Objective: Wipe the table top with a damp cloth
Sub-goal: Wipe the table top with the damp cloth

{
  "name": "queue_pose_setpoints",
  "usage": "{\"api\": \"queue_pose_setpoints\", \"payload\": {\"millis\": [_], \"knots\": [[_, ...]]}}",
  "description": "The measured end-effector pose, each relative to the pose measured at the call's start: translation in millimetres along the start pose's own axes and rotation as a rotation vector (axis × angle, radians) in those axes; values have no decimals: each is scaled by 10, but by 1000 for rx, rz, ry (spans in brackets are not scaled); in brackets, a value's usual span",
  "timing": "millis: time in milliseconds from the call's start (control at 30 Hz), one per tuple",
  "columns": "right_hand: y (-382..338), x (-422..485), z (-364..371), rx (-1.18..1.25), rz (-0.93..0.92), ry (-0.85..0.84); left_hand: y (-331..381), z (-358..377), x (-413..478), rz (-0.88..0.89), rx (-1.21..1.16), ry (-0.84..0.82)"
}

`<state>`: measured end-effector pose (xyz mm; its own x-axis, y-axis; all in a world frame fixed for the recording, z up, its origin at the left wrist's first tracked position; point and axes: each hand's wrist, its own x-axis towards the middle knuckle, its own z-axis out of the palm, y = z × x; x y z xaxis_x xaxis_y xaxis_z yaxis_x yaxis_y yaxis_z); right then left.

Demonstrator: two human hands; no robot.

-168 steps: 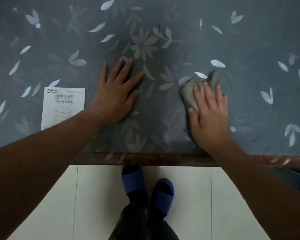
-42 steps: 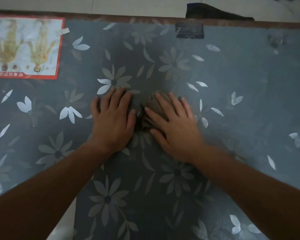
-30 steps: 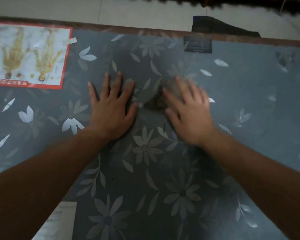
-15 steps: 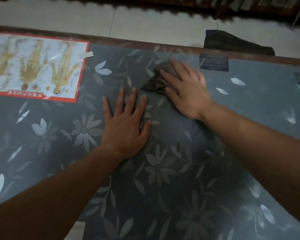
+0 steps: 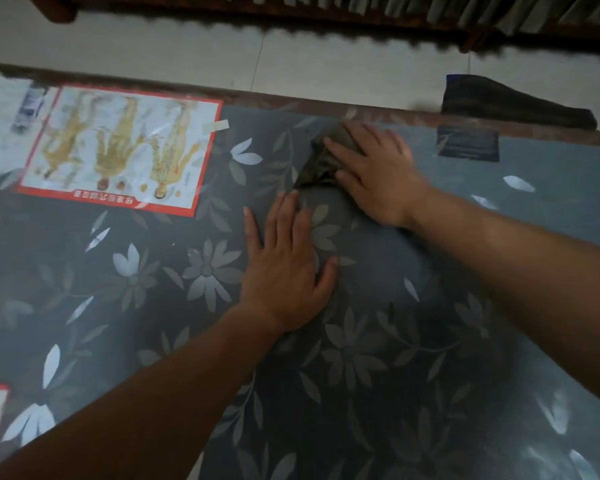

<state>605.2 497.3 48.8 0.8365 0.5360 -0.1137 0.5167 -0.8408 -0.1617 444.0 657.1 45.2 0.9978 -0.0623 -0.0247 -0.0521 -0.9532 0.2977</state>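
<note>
Desk [image 5: 568, 174] far edge is being wiped | cloth [image 5: 314, 164] is pressed under flat, unclenched right grip [image 5: 374, 171] | left grip [image 5: 284, 268] is laid flat, released | next: a sideways sweep along the edge is likely called for

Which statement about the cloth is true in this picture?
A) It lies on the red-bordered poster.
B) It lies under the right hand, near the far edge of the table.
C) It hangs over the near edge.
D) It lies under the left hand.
B: the right hand presses flat on the cloth near the far edge of the table top; the left hand rests on bare surface.
</note>
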Motion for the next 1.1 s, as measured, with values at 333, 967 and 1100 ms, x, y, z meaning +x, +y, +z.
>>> {"api": "queue_pose_setpoints", "payload": {"millis": [333,967,1100], "knots": [[-377,37,42,-64,-283,-58,-235,-261,-169,-61,-88,41],[131,-827,45,52,208,23,-563,-125,-508,-35,143,-67],[-398,-1154,222,41,155,82,-561,-116,-510,-37,144,-70]]}}
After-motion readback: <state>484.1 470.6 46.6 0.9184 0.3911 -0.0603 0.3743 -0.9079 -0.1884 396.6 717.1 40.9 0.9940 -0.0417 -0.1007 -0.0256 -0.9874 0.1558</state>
